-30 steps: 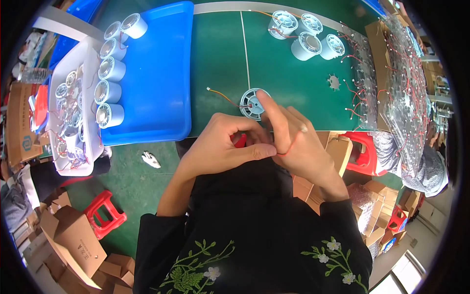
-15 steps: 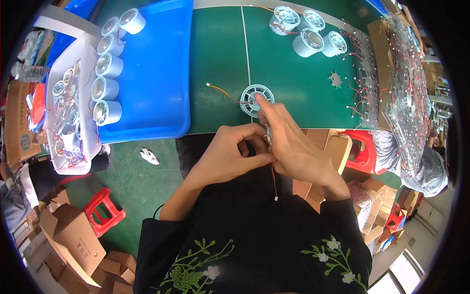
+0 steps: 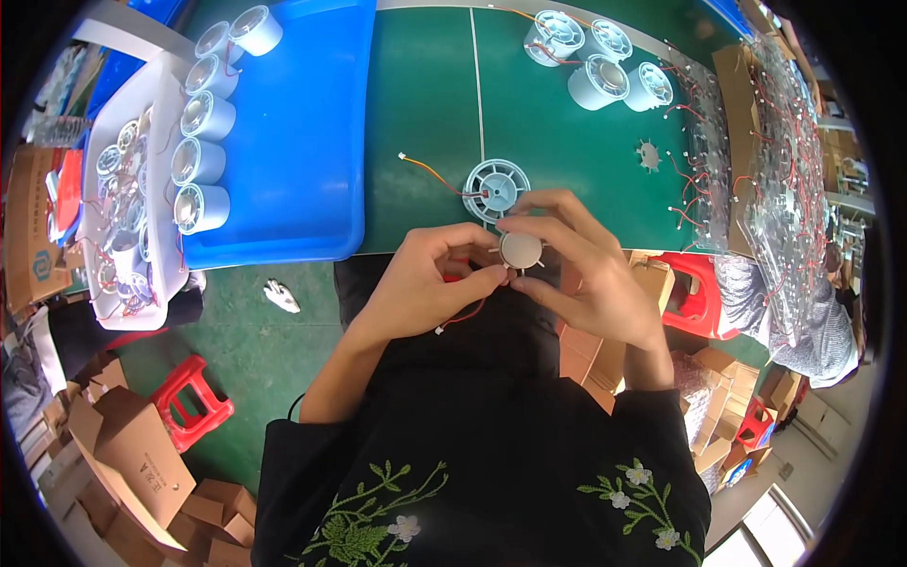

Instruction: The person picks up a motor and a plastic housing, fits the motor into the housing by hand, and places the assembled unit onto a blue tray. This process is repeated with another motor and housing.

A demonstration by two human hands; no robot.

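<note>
Between my two hands is a small round metallic disc [image 3: 521, 250] with short tabs on its rim, its flat face showing. My left hand [image 3: 416, 283] pinches its left edge between thumb and fingers. Thumb and fingers of my right hand [image 3: 595, 269] grip its right side. A thin red wire [image 3: 468, 317] with a white plug hangs from under the left fingers; where it joins is hidden. Just beyond my hands, a pale blue cup-shaped housing [image 3: 510, 173] stands on the green table [image 3: 425, 85], its spoked face up. Its yellow-orange lead [image 3: 425, 170] reaches left.
A blue tray [image 3: 293, 123] on the left holds several white cups [image 3: 213, 115] along its edge. Beside it is a white bin [image 3: 156, 307] of parts. Several more cups [image 3: 595, 85] stand at the far right, near a grey toothed plate [image 3: 647, 155] and clear sheets [image 3: 704, 142] with wired parts.
The disc has turned from edge-on to face-up in my hands. My right hand has drawn back from over the housing, and the red wire has swung left.
</note>
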